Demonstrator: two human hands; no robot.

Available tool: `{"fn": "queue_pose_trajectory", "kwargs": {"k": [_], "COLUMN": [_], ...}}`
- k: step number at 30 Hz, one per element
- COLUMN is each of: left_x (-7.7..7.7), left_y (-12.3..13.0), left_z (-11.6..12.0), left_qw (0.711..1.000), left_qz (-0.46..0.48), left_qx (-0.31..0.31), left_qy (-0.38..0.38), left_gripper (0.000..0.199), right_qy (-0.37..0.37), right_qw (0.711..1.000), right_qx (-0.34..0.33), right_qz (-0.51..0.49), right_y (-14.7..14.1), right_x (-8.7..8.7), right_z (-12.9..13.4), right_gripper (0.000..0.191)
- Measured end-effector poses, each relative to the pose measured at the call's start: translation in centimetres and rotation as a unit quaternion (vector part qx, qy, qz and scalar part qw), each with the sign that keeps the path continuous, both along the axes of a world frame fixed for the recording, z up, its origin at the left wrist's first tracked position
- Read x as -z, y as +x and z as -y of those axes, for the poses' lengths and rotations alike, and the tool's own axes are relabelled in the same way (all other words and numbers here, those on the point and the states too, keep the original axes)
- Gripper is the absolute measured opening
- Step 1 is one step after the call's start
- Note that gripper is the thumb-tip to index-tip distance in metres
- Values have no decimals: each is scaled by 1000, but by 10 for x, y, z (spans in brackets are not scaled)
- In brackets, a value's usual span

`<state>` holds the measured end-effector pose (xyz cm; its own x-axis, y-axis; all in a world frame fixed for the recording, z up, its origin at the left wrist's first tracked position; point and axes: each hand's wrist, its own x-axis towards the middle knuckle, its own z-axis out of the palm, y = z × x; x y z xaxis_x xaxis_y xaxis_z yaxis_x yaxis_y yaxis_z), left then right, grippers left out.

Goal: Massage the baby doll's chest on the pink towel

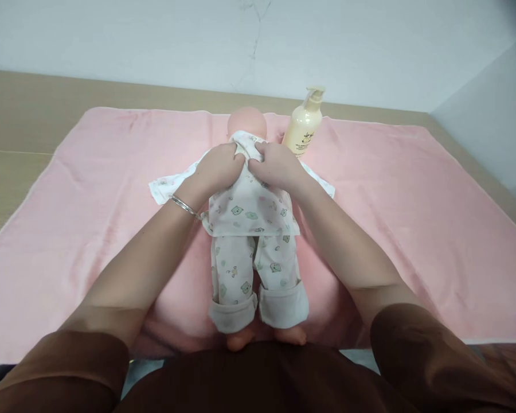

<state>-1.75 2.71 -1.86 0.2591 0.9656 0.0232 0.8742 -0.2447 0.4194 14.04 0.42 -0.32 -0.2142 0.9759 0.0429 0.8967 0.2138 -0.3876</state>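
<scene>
A baby doll (pixel 247 121) lies on a pink blanket with its head away from me and its feet near my body. It wears a white baby shirt (pixel 253 209) with small printed animals, sleeves spread to both sides, and matching pants (pixel 236 269) with rolled-up cuffs. My left hand (pixel 223 166) pinches the shirt's upper part, just below the doll's head. My right hand (pixel 277 163) grips the same cloth a little to the right, thumbs close to each other. The doll's face is not visible behind the raised cloth.
A cream-yellow pump bottle (pixel 303 126) stands on the blanket, right of the doll's head and close behind my right hand. The pink blanket (pixel 391 229) covers most of a wooden table (pixel 30 109). A white wall (pixel 155 46) rises behind the table's far edge.
</scene>
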Motion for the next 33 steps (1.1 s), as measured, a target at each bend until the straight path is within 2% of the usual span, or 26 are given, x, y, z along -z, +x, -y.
{"fn": "queue_pose_trajectory", "kwargs": {"k": [5, 10, 15, 22, 26, 33], "left_x": [4, 10, 16, 22, 28, 38], "left_y": [1, 9, 13, 12, 13, 12], "left_z": [-1, 3, 3, 0, -3, -9], "left_qw": [999, 999, 997, 994, 991, 982], "left_qz": [38, 25, 33, 58, 84, 135], "left_qx": [-14, -31, -51, -55, -60, -72], "left_qy": [-4, 33, 49, 70, 89, 113], "left_gripper": [45, 47, 46, 42, 38, 31], "right_qy": [7, -13, -24, 33, 44, 108], "right_qw": [1000, 999, 1000, 997, 996, 989], "right_qx": [-15, -28, -18, 15, 30, 40], "right_qz": [19, 30, -5, -64, -68, -92], "right_y": [-2, -1, 0, 0, -1, -5], "right_x": [-7, -10, -11, 10, 21, 38], "right_z": [9, 9, 9, -6, -13, -20], "right_gripper": [4, 6, 7, 16, 27, 45]}}
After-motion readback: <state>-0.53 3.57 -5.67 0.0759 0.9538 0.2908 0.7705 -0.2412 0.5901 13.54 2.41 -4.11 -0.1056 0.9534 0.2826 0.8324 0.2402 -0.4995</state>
